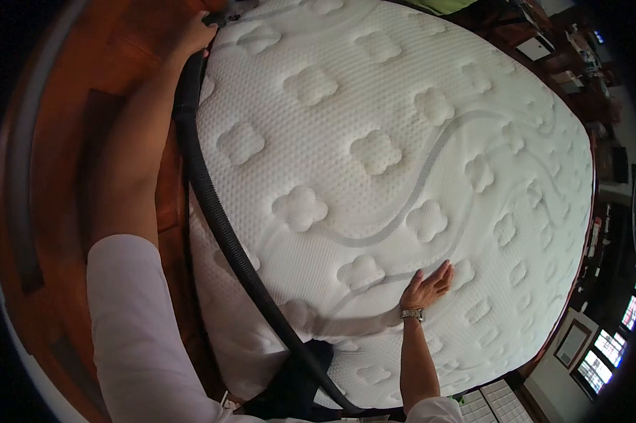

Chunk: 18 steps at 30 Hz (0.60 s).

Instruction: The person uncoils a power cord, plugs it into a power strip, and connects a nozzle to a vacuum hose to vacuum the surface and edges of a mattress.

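Observation:
A white mattress (374, 211) with a quilted flower pattern and grey wavy stripes spreads out in front of me. My left hand (197, 35) reaches to its far left corner, closed around the end of a black ribbed vacuum hose (223, 229). Whatever the hose end joins is dark and mostly hidden by the hand. From there the hose runs back along the mattress's left edge and across my dark-clothed leg (297, 381). Fingers stretched out, my right hand (428, 287) leans on the mattress top, with a metal watch (412, 314) on the wrist.
A reddish-brown wooden headboard or panel (127, 49) borders the mattress on the left. Something green (445, 5) lies beyond the far edge. To the right are cluttered shelves (579, 49), a framed picture (573, 343) and a bright window (603, 359).

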Motion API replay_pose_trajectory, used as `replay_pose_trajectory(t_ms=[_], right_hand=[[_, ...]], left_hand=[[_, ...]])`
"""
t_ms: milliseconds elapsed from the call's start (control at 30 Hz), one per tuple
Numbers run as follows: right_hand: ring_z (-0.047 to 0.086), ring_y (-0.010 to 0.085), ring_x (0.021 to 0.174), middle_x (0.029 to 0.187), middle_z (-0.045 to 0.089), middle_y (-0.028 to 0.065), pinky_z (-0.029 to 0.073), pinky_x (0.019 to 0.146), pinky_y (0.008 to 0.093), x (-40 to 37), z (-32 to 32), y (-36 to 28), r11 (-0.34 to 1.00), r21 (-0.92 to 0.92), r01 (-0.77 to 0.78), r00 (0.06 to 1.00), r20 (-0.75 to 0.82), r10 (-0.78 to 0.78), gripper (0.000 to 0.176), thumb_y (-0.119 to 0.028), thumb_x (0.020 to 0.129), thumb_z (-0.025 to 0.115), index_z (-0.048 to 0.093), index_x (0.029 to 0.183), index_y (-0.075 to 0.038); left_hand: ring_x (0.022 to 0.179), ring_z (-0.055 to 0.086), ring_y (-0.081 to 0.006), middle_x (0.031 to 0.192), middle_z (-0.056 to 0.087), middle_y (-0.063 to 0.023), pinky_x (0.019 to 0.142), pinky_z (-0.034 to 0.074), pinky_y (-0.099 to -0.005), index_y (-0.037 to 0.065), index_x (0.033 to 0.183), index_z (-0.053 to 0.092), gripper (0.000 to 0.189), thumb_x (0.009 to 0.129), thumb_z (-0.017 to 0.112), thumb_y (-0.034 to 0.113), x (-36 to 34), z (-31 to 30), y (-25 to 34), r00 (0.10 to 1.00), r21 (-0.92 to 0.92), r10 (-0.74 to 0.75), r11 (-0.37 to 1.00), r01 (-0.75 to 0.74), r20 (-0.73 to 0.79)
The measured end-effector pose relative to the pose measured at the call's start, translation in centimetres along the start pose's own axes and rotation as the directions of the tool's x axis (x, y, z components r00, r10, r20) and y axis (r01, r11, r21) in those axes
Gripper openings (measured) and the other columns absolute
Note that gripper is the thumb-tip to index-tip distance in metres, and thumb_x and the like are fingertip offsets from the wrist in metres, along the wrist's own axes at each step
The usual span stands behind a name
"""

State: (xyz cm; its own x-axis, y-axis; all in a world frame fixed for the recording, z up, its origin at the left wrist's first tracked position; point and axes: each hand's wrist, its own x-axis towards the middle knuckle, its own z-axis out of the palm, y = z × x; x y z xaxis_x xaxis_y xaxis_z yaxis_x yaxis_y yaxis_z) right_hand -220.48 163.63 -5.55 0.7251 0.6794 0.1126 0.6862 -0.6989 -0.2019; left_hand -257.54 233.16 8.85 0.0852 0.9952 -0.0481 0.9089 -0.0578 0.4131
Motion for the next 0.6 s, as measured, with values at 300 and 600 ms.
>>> replay_pose_trajectory(t_ms=[300,600], right_hand=[[0.027,0.0372,0.152,0.165,0.029,0.0189,0.019,0.121,0.0553,-0.1,0.2,0.3,1.0,-0.001,0.008,1.0,-0.005,-0.008,0.085,-0.068,0.102,0.035,0.026,0.163,-0.009],[0.027,0.0365,0.152,0.165,0.03,0.0187,0.021,0.12,0.055,-0.3,0.5,0.7,0.999,-0.038,0.013,1.0,-0.016,-0.013,0.085,-0.068,0.102,0.034,0.027,0.163,-0.01]], left_hand=[[0.052,0.059,-0.0235,0.078,0.065,-0.014,0.05,0.052,-0.0387,0.006,0.132,0.055,0.037,0.098,0.06,0.021,1.1,-2.7,0.1,0.99,-0.115,-0.054,0.991,0.07,0.133],[0.05,0.056,-0.0154,0.07,0.055,-0.0062,0.046,0.051,-0.0361,0.017,0.153,0.041,0.053,0.105,0.058,0.029,-1.4,-1.9,-3.3,0.993,-0.152,0.005,0.988,0.014,0.118]])
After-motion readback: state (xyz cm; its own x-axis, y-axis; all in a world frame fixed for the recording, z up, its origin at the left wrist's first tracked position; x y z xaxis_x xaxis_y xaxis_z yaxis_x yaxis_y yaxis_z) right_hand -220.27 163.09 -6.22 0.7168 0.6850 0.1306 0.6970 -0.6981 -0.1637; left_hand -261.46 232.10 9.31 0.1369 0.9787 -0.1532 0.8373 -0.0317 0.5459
